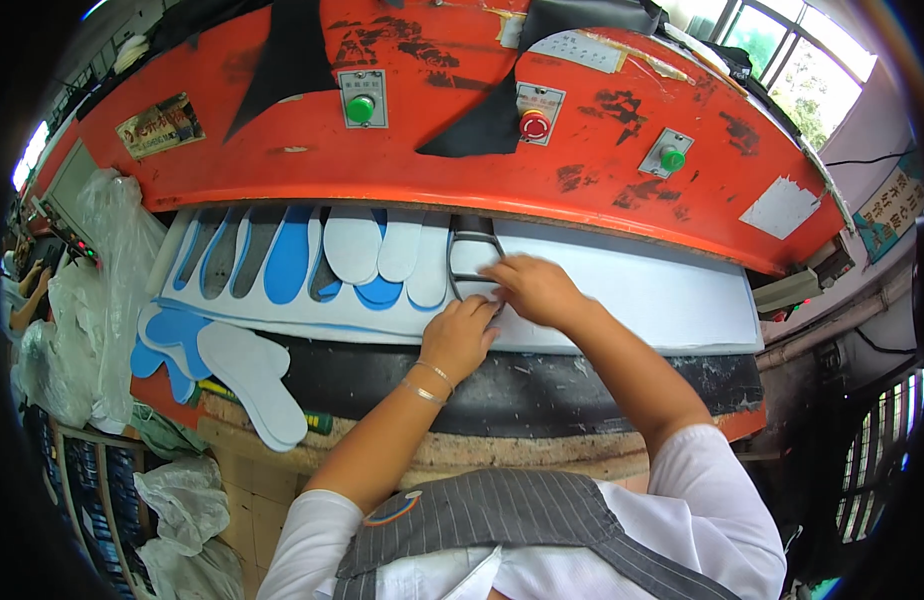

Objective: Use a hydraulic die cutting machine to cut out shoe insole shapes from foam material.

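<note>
An insole-shaped cutting die (470, 276) with a dark metal rim and a crossbar lies on a thick white sheet (632, 290). My left hand (462, 338) is closed at the die's near end, its fingertips partly hidden. Fingers of my right hand (538, 290) are bent over the die's right edge. Left of the die, white cut insoles (352, 245) rest on the sheet, with blue pieces (380, 293) under them. Further left the sheet has several insole-shaped cutouts (220, 258).
The red press beam (422, 165) spans just beyond the sheet, bearing green buttons (360, 109) and a red one (534, 125). Loose white and blue insoles (252, 375) overhang the table's left front. A black board (412, 385) runs along the near side. Clear plastic bags (72, 340) hang at left.
</note>
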Motion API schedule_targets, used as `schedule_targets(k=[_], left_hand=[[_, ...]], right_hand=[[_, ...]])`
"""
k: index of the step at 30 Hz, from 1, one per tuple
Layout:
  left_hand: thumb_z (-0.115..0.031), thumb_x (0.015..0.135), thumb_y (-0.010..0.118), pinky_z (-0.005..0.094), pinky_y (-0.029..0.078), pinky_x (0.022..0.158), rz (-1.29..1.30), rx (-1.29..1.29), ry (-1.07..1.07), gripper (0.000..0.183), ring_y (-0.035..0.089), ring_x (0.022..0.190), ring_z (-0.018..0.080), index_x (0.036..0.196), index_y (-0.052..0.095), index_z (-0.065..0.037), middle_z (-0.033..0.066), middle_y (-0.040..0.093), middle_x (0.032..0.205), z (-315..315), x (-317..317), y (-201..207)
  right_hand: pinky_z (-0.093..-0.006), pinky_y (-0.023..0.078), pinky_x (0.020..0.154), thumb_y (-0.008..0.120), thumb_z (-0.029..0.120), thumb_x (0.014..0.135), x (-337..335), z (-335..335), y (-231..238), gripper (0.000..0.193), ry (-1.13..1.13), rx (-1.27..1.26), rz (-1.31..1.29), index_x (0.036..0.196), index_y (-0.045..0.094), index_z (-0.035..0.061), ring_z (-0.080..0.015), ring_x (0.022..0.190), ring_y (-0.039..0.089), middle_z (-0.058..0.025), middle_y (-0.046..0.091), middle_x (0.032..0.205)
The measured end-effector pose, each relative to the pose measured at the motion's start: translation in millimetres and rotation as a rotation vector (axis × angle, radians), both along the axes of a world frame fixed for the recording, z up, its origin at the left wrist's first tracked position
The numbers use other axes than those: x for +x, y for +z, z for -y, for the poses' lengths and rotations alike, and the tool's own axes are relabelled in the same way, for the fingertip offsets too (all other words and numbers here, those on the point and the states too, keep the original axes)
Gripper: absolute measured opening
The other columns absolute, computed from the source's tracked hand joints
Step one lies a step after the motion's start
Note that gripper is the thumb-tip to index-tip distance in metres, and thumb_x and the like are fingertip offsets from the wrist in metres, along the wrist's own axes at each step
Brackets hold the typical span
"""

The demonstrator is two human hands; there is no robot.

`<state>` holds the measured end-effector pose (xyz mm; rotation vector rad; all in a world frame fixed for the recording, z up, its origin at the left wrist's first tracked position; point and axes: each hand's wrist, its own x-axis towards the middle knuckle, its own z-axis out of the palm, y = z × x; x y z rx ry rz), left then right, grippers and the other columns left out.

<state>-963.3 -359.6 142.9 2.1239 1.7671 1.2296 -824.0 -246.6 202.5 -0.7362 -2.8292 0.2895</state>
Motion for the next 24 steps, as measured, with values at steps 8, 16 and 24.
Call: schedule_targets(k=[8,16,24], left_hand=[[-0.02,0.077,0.072,0.0369,0.049,0.057,0.031,-0.101,-0.057,0.015,0.061,0.065,0.0276,0.076,0.063,-0.009,0.0049,0.057,0.08,11,3,-36],[-0.015,0.076,0.072,0.0352,0.047,0.059,0.281,0.009,-0.065,0.014,0.06,0.066,0.0277,0.073,0.063,-0.005,0.0081,0.057,0.076,6,4,-2],[-0.011,0.074,0.077,0.0341,0.045,0.067,0.357,0.017,-0.083,0.019,0.054,0.073,0.0259,0.086,0.064,-0.003,0.0113,0.055,0.079,1,-13,22]], right_hand=[[-0.0376,0.039,0.103,0.078,0.018,0.069,-64,-45,-2,0.054,0.346,-0.005,0.508,0.12,0.062,0.0209,-0.0254,0.125,0.047,-0.0067,0.05,0.132],[-0.0391,0.039,0.106,0.085,0.02,0.057,-79,-78,21,0.078,0.25,-0.214,0.657,0.13,0.056,0.0241,-0.0317,0.132,0.039,-0.0126,0.039,0.144],[-0.0365,0.051,0.081,0.074,0.014,0.067,-91,-80,-20,0.033,0.302,0.143,0.136,0.098,0.063,0.0117,-0.0248,0.1,0.057,-0.0035,0.058,0.102]])
